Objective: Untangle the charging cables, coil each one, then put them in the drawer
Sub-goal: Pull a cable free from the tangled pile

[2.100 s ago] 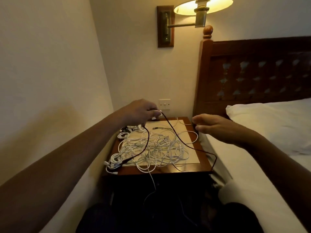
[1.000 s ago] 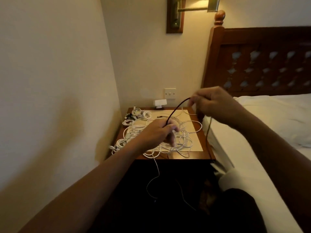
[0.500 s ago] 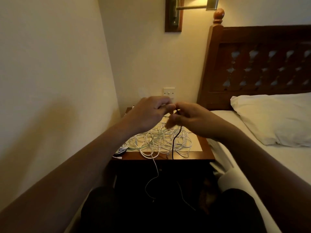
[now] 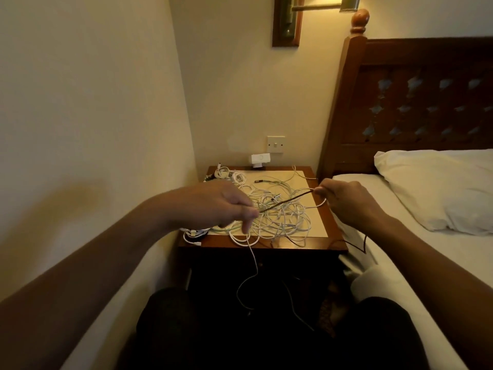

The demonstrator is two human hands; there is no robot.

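Observation:
A black cable (image 4: 286, 202) is stretched taut above the wooden nightstand (image 4: 336, 237). My left hand (image 4: 216, 202) pinches its near end and my right hand (image 4: 346, 201) pinches the far end. More of the black cable loops down past the nightstand's right edge. Beneath it a tangle of white cables (image 4: 277, 217) covers the top, and one white strand (image 4: 252, 273) dangles over the front edge. Small coiled white bundles (image 4: 224, 173) lie at the back left corner. The drawer front is in deep shadow and hard to make out.
A white charger (image 4: 260, 160) is plugged in at the wall behind the nightstand, below a switch plate (image 4: 276, 144). The bed with a white pillow (image 4: 437, 188) and carved headboard (image 4: 416, 102) is to the right. A wall runs close on the left.
My hands were together over the tangle half a second ago. They have pulled apart, drawing the black cable straight between them.

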